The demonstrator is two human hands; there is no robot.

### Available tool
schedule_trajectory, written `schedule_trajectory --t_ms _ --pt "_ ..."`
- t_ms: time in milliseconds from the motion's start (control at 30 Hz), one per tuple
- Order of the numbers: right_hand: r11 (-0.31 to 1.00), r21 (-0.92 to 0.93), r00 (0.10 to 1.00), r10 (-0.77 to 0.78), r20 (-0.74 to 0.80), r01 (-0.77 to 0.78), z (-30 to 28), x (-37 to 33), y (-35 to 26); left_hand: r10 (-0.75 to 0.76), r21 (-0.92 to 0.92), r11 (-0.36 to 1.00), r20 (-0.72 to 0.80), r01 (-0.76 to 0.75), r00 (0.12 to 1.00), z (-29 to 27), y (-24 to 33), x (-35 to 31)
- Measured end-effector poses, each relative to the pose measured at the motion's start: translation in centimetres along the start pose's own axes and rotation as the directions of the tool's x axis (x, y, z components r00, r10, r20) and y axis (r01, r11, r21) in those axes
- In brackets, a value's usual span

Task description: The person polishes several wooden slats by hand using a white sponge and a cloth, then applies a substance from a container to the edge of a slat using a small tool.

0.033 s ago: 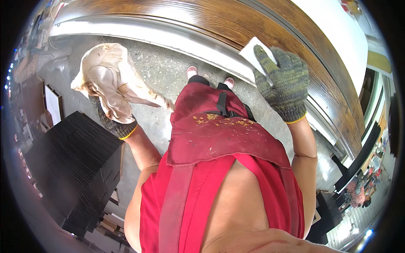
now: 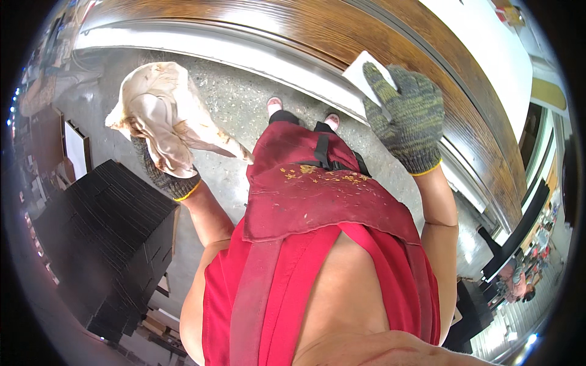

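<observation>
A crumpled cream cloth [image 2: 160,104] with brown stains hangs from my left hand [image 2: 160,174], out to the left above the floor. That hand wears a dark knitted glove with a yellow cuff, and the cloth covers most of its fingers. My right hand [image 2: 414,116], in a matching green-grey glove, is over the glossy brown wood-grain panel [image 2: 293,33]. Between its thumb and fingers sits a flat white rectangular piece [image 2: 360,74], its corner sticking out toward the panel's near edge. Whether the white piece touches the panel, I cannot tell.
Under the panel's near side runs a long white ledge [image 2: 201,46]. A stack of black boards [image 2: 110,213] stands at my left on the grey speckled floor [image 2: 229,91]. To the far right is a white surface [image 2: 488,55]; another person [image 2: 517,283] appears at the right rim.
My right hand and the white piece have shifted very slightly left and away from me. The left hand with the cloth has moved a tiny bit right.
</observation>
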State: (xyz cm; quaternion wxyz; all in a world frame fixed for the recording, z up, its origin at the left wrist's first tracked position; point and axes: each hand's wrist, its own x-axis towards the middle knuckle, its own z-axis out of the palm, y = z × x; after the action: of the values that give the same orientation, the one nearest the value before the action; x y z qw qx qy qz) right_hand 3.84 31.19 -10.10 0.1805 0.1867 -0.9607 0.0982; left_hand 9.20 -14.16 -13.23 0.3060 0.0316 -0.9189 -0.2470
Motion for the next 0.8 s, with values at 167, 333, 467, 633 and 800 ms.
schedule_trajectory --t_ms 167,333,467,633,800 --pt "0.997 -0.011 0.995 -0.078 -0.067 0.077 0.7 4.2 -3.0 0.184 0.026 0.983 -0.059 -0.183 0.981 0.1 3.8 2.0" --pt "0.994 0.003 0.988 -0.109 -0.113 0.110 2.9 10.3 -3.6 0.036 -0.070 0.997 -0.089 -0.043 0.995 1.2 6.0 3.6" --pt "0.979 0.008 0.951 -0.197 -0.239 0.205 4.9 15.9 -5.3 -0.001 0.089 0.996 0.008 0.000 1.000 0.9 6.7 4.2" --pt "0.979 0.042 0.957 -0.186 -0.222 0.200 5.4 20.4 -7.5 -0.047 -0.014 0.999 0.013 0.047 0.999 2.1 4.7 5.0" --pt "0.969 0.024 0.953 -0.236 -0.188 0.245 2.2 12.4 -2.6 -0.039 0.005 0.999 0.026 0.039 0.999 2.5 6.3 5.5"
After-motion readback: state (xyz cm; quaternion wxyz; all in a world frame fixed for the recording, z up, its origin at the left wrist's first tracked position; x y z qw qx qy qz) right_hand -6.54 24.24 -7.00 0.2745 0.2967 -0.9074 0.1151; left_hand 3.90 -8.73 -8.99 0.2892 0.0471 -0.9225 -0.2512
